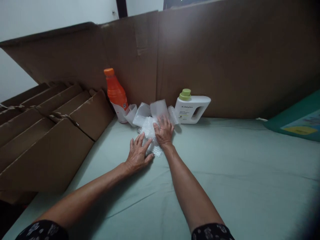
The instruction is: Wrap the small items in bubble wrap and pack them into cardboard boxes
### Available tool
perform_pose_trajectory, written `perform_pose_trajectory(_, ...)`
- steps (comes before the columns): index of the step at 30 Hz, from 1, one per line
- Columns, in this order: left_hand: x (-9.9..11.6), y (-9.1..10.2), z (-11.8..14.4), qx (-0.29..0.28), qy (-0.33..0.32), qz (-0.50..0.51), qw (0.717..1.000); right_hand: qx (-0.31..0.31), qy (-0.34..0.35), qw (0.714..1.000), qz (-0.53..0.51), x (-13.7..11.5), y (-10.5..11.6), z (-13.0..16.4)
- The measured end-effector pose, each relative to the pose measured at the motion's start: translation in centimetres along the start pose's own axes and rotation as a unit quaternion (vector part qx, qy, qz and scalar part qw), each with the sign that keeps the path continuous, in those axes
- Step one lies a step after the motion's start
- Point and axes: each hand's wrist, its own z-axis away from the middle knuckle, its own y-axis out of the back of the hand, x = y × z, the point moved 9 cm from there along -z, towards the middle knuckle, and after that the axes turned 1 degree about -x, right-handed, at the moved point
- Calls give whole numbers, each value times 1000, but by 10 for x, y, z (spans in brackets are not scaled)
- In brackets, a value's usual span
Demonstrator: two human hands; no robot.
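A loose heap of bubble wrap pieces, clear and whitish, lies on the pale green cloth against the cardboard at the back. My right hand rests on the right side of the heap with its fingers spread. At the heap's near left edge is my left hand, fingers apart, its fingertips at the lowest pieces. Just left of the wrap stands an orange bottle with an orange cap. To the right, touching or very near it, is a white jug with a green cap and a side handle.
Folded cardboard boxes fill the left side. A tall cardboard panel runs along the back. A green container with a yellow label mark leans in from the right edge. The cloth has several creases.
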Motion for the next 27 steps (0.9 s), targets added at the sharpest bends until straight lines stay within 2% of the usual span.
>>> perform_pose_trajectory(2, -4, -4, -2, -28, 10, 0, 1000, -64, 29, 998, -1, -5, -13, -1)
perform_pose_trajectory(3, -6, -5, -3, -36, 12, -1, 999, -77, 39, 996, -6, -7, -16, -1)
perform_pose_trajectory(6, -10, -3, 0, -22, 11, 2, 1000, -47, 36, 998, -15, -5, -13, -1)
perform_pose_trajectory(10, -10, -1, 25, 28, -2, 24, 999, 37, 16, 999, 6, 0, 1, 1)
perform_pose_trajectory(13, -12, -4, 40, 39, 10, 44, 998, 7, 47, 999, 7, -4, -7, 1)
perform_pose_trajectory(16, -17, -4, 44, 46, 33, 56, 997, -32, 58, 998, -13, -5, -18, 0)
perform_pose_trajectory(19, -18, -3, 40, 56, 37, 63, 996, 6, 42, 998, -40, -3, -13, 1)
perform_pose_trajectory(21, -20, -2, 39, 71, 36, 74, 994, 31, 31, 997, -57, -4, -1, 1)
perform_pose_trajectory(23, -24, 3, 40, 91, 42, 98, 990, 49, 31, 996, -73, -10, 23, 1)
perform_pose_trajectory(25, -28, 19, 46, 120, 50, 137, 982, 71, 62, 990, -105, -22, 65, 4)
perform_pose_trajectory(27, -25, 52, 60, 169, 38, 187, 967, 99, 113, 979, -138, -38, 119, 12)
